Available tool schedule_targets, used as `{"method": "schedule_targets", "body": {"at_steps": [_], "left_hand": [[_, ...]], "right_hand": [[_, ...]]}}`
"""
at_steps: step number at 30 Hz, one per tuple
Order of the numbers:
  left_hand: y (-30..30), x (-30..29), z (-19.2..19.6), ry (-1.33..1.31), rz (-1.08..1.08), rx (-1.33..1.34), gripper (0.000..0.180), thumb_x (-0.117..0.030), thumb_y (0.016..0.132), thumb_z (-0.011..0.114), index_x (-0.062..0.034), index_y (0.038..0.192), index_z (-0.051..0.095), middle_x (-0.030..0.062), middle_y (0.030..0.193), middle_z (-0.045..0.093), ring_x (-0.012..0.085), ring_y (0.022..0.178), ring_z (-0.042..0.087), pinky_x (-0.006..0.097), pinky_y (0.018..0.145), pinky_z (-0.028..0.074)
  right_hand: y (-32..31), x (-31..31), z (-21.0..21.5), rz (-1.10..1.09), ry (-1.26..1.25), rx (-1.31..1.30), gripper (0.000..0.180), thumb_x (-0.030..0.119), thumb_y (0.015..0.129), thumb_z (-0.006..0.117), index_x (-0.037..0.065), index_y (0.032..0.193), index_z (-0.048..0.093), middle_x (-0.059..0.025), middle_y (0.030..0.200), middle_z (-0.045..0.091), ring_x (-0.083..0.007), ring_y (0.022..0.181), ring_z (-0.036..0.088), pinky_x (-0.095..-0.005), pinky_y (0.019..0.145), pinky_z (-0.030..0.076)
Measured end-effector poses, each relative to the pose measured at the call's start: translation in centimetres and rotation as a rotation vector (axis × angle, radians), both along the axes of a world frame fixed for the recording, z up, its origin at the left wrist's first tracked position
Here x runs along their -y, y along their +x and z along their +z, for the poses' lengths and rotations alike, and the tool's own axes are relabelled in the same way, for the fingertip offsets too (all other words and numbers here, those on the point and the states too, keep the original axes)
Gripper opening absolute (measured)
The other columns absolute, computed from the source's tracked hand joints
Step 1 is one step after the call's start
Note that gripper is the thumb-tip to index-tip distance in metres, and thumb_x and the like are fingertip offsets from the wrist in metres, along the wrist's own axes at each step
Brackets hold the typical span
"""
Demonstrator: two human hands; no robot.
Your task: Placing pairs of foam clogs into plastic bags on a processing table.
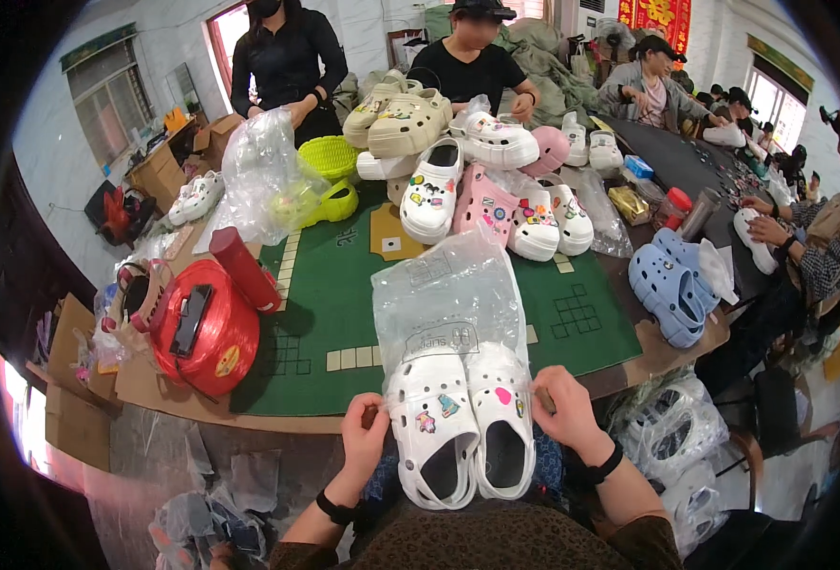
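A pair of white clogs (462,418) with small coloured charms lies toe-first in the mouth of a clear plastic bag (448,299), heels toward me. My left hand (365,435) pinches the bag's open edge beside the left clog. On the other side, my right hand (560,410) grips the bag's edge next to the right clog. The bag stands up over the green mat (330,285), and the toes of both clogs are inside it.
A heap of white, cream and pink clogs (477,176) fills the far middle of the table. A red spool (206,328) sits at left, a blue pair (669,280) at right. Other people work around the table; bagged clogs (671,432) lie low on the right.
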State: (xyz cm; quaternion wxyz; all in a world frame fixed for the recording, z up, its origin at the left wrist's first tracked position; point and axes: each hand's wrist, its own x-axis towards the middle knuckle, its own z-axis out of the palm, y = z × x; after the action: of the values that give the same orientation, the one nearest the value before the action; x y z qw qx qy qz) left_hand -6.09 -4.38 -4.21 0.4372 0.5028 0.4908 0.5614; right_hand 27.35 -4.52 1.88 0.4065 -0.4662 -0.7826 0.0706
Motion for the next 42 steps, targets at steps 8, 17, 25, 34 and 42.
{"method": "schedule_targets", "body": {"at_steps": [8, 17, 25, 34, 42], "left_hand": [[1.4, -0.7, 1.4, 0.202, 0.029, 0.003, 0.016, 0.007, 0.083, 0.06, -0.0018, 0.096, 0.06, 0.0034, 0.093, 0.061, 0.0171, 0.088, 0.06, 0.03, 0.082, 0.047], [1.0, -0.6, 5.2, 0.627, 0.113, -0.766, 0.018, 0.002, 0.074, 0.071, -0.0039, 0.09, 0.064, 0.0116, 0.088, 0.066, 0.0304, 0.081, 0.065, 0.037, 0.072, 0.052], [1.8, -0.5, 4.2, 0.409, 0.09, -0.503, 0.015, -0.001, 0.076, 0.071, -0.0038, 0.09, 0.066, 0.0091, 0.088, 0.062, 0.0262, 0.086, 0.061, 0.033, 0.077, 0.049], [0.9, 1.4, 3.8, 0.425, -0.14, -0.397, 0.014, 0.004, 0.079, 0.068, -0.0028, 0.091, 0.067, 0.004, 0.097, 0.054, 0.0147, 0.092, 0.052, 0.029, 0.08, 0.044], [0.8, 0.8, 1.0, -0.131, -0.165, 0.173, 0.038, 0.003, 0.09, 0.06, -0.0018, 0.125, 0.049, 0.0047, 0.116, 0.053, 0.0118, 0.101, 0.056, 0.027, 0.087, 0.049]], "right_hand": [[-1.9, -2.6, 3.9, 0.296, -0.163, -0.034, 0.027, 0.017, 0.081, 0.075, 0.008, 0.106, 0.07, -0.0079, 0.1, 0.061, -0.0254, 0.093, 0.057, -0.0356, 0.08, 0.048], [-3.4, -3.4, 4.6, 0.345, -0.314, -0.01, 0.014, 0.012, 0.082, 0.071, 0.006, 0.094, 0.067, -0.0049, 0.084, 0.058, -0.0252, 0.079, 0.056, -0.0354, 0.073, 0.047], [-4.7, -2.8, 1.2, 0.248, 0.102, -0.079, 0.016, -0.003, 0.076, 0.064, 0.004, 0.087, 0.056, -0.0096, 0.084, 0.058, -0.0318, 0.079, 0.057, -0.0404, 0.071, 0.047], [-1.8, -0.5, 1.0, 0.384, -0.058, -0.056, 0.019, -0.002, 0.077, 0.067, 0.006, 0.092, 0.061, -0.0119, 0.09, 0.061, -0.0343, 0.082, 0.058, -0.0404, 0.072, 0.049], [1.5, 0.3, -6.4, 0.07, -0.597, -0.785, 0.036, -0.01, 0.089, 0.049, 0.0, 0.124, 0.053, -0.0098, 0.121, 0.057, -0.0145, 0.114, 0.054, -0.0286, 0.097, 0.043]]}}
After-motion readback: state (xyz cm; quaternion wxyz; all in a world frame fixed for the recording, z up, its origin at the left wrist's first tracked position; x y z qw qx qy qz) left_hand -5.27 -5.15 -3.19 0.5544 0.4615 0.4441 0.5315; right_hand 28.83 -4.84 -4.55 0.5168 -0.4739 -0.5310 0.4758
